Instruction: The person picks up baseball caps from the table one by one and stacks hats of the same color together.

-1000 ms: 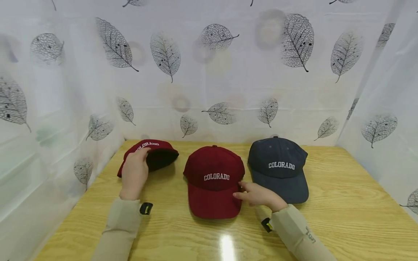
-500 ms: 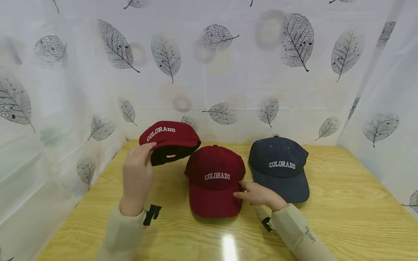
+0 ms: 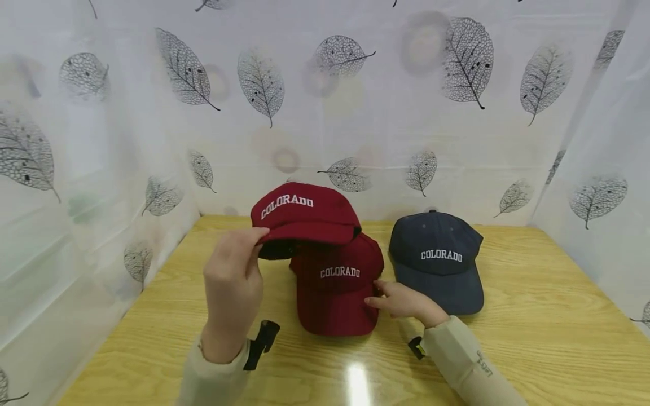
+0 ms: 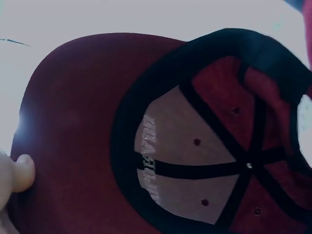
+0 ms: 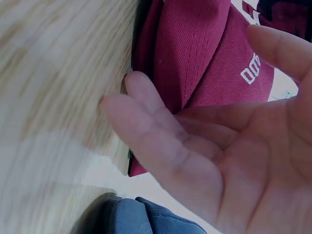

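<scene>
A dark red baseball cap (image 3: 307,211) with white "COLORADO" lettering is held up by my left hand (image 3: 235,285), which pinches the left edge of its brim. The left wrist view looks into the hollow crown (image 4: 214,87), with the thumb (image 4: 22,173) on the brim's underside. A second red cap (image 3: 335,313) sits on the table, brim toward me. The raised cap overlaps the top of its crown in the head view. My right hand (image 3: 403,303) is at this cap's right side, fingers loosely extended, fingertips right at its edge.
A navy "COLORADO" cap (image 3: 437,273) rests on the table just beyond my right hand, its brim forward. The wooden table (image 3: 538,316) is bordered by a white sheet with leaf prints (image 3: 355,124) at the back and sides.
My left hand has lifted its red cap from the table's left side and carried it rightward above the second red cap. The right hand stays at the second cap's side.
</scene>
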Motion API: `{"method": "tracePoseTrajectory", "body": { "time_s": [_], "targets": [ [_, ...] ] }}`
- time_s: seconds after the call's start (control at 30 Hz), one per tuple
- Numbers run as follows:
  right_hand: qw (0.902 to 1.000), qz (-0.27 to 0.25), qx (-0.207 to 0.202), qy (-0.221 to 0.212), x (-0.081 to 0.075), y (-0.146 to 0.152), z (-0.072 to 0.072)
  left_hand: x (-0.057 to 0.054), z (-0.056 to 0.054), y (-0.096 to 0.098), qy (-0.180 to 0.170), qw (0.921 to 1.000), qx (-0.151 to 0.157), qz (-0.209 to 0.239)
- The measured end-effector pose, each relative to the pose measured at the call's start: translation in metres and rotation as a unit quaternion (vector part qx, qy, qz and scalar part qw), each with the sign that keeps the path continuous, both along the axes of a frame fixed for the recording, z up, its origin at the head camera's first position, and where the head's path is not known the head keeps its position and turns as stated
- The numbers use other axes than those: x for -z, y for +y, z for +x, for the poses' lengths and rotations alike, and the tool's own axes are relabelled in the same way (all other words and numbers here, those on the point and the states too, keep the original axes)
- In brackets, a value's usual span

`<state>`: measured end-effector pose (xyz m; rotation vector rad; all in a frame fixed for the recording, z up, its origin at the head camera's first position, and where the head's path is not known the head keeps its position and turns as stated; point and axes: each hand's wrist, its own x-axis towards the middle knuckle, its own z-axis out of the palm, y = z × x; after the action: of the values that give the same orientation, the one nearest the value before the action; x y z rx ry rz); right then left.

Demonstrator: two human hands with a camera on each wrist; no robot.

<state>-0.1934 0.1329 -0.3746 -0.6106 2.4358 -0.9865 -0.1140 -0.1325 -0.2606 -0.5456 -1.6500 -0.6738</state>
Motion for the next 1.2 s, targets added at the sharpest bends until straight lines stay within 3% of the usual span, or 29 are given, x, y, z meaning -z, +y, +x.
{"method": "tracePoseTrajectory", "body": {
  "time_s": [0.23, 0.43, 0.63, 0.97, 1.2],
  "targets": [
    [1.0000, -0.005, -0.001, 0.007, 0.001, 0.002, 0.000, 0.008, -0.013, 0.027, -0.025, 0.9980, 0.041, -0.041],
    [0.9999, -0.006, -0.010, 0.009, 0.002, 0.002, 0.000, 0.027, -0.035, 0.040, -0.075, 0.9919, 0.045, -0.092],
    [0.9998, -0.003, -0.016, 0.014, 0.000, 0.002, 0.000, 0.047, -0.050, 0.048, -0.083, 0.9854, 0.031, -0.145],
    [0.9999, 0.001, -0.004, 0.010, 0.003, 0.001, 0.001, 0.072, -0.053, 0.055, -0.123, 0.9699, 0.036, -0.207],
    [0.9997, -0.006, -0.012, 0.019, 0.002, 0.002, 0.002, 0.085, -0.049, 0.052, -0.182, 0.9432, 0.021, -0.277]
  ]
}}
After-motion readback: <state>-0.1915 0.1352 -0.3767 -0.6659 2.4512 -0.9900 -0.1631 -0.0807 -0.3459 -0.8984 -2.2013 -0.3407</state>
